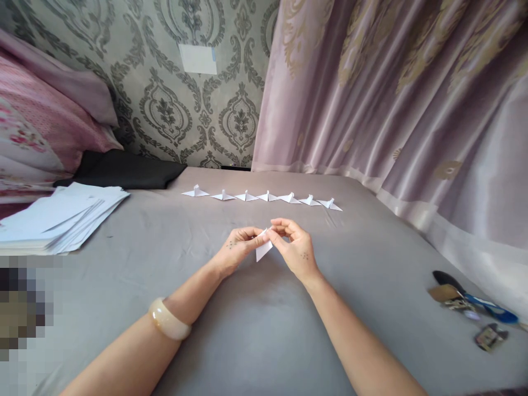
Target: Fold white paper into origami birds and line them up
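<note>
Between my two hands is a small piece of folded white paper (264, 252), its pointed lower part hanging below the fingers. My left hand (241, 247) pinches it from the left, thumb on the near side. From the right, my right hand (296, 247) grips the top of the same paper between thumb and fingers. The upper end of the paper is largely covered by the fingertips. Beyond the hands, several folded white paper figures (268, 196) with spread wings stand in a row across the grey sheet (264, 341).
A stack of white paper (58, 217) lies at the left, in front of a folded black cloth (124, 169). Keys (460, 303), a blue-handled item (493, 309) and a small dark object (490, 336) lie at the right. Pink curtains (371, 99) hang along the right side.
</note>
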{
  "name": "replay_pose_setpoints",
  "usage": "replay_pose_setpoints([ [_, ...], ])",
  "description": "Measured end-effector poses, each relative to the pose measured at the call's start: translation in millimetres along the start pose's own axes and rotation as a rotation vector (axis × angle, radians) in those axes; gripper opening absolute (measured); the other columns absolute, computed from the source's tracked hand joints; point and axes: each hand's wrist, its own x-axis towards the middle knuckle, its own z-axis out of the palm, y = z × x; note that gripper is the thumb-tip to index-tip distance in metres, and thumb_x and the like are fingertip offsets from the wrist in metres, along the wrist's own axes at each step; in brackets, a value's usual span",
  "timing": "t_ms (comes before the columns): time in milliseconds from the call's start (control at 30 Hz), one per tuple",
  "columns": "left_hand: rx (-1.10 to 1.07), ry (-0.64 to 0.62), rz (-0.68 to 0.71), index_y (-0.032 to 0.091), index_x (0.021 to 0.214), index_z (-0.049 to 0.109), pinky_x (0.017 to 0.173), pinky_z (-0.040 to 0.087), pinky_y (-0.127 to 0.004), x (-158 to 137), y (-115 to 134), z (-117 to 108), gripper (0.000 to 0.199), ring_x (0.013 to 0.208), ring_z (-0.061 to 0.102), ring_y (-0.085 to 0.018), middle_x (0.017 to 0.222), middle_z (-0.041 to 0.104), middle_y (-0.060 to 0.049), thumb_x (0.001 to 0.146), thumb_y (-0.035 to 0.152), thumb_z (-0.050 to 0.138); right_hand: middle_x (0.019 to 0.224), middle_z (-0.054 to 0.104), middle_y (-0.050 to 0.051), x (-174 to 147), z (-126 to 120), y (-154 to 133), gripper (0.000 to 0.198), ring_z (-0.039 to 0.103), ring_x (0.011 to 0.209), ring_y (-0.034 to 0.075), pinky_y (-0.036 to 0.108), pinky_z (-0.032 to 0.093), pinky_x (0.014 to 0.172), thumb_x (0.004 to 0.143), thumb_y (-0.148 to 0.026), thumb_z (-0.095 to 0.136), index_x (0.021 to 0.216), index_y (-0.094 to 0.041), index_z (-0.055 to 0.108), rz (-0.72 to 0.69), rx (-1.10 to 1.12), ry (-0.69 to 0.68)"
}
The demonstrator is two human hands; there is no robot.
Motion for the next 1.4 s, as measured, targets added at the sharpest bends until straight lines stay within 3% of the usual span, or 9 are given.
replay_pose_setpoints([
  [200,0.015,-0.002,-0.021,0.018,0.08,0.074,0.082,0.042,-0.027,0,-1,1,0.021,0.086,0.061,-0.017,0.083,0.071,-0.002,0.075,0.038,0.072,0.078,0.07,0.0,-1,0,-2,0.023,0.064,0.081,0.016,0.033,0.048,0.087,0.076,-0.026,0.066,0.099,-0.023,0.067,-0.058,-0.068,0.047],
  [400,0.049,0.005,0.002,0.017,0.077,0.074,0.079,0.043,-0.027,0,0,0,0.024,0.082,0.059,-0.016,0.078,0.069,-0.002,0.074,0.04,0.073,0.102,0.067,0.005,3,-8,-6,0.017,0.062,0.093,0.018,0.034,0.048,0.087,0.076,-0.028,0.064,0.091,-0.022,0.068,-0.038,-0.08,-0.13],
  [567,0.157,-0.013,0.079,0.016,0.078,0.072,0.075,0.043,-0.027,0,0,0,0.026,0.078,0.058,-0.016,0.078,0.067,-0.002,0.074,0.042,0.072,0.105,0.065,0.005,4,-14,-9,0.021,0.061,0.096,0.018,0.035,0.046,0.088,0.076,-0.03,0.065,0.096,-0.022,0.068,-0.036,-0.135,-0.132],
  [733,0.302,-0.039,0.144,0.017,0.08,0.073,0.078,0.043,-0.028,0,0,-1,0.027,0.082,0.058,-0.017,0.084,0.067,-0.003,0.078,0.044,0.067,0.103,0.063,0.005,5,-16,-6,0.013,0.062,0.089,0.017,0.034,0.046,0.086,0.078,-0.031,0.064,0.076,-0.02,0.07,-0.054,-0.17,-0.201],
  [1000,0.212,-0.027,0.037,0.016,0.084,0.072,0.071,0.044,-0.026,1,-4,1,0.032,0.076,0.06,-0.016,0.081,0.069,-0.003,0.075,0.046,0.07,0.087,0.064,0.004,5,-9,4,0.018,0.061,0.08,0.016,0.031,0.047,0.079,0.076,-0.03,0.065,0.063,-0.018,0.06,-0.128,-0.148,-0.078],
  [1100,0.072,0.046,-0.017,0.015,0.078,0.071,0.068,0.044,-0.025,2,-6,2,0.03,0.07,0.059,-0.014,0.075,0.068,-0.003,0.07,0.044,0.075,0.089,0.067,0.005,6,-9,6,0.021,0.063,0.08,0.017,0.031,0.048,0.075,0.076,-0.039,0.065,0.074,-0.018,0.065,0.061,-0.056,-0.064],
  [1233,-0.073,0.099,-0.106,0.013,0.077,0.071,0.065,0.044,-0.027,6,-10,-2,0.031,0.065,0.059,-0.015,0.075,0.069,-0.007,0.069,0.042,0.075,0.08,0.069,0.005,8,-12,4,0.036,0.064,0.078,0.018,0.028,0.048,0.065,0.076,-0.052,0.063,0.084,-0.018,0.07,0.401,0.028,-0.179],
  [1400,-0.13,0.112,-0.159,0.012,0.078,0.072,0.067,0.045,-0.027,10,-16,-7,0.03,0.067,0.059,-0.015,0.075,0.069,-0.008,0.067,0.039,0.076,0.071,0.068,0.004,8,-15,11,0.029,0.062,0.067,0.014,0.024,0.045,0.057,0.07,-0.044,0.07,0.079,-0.016,0.072,0.464,0.053,-0.259],
])
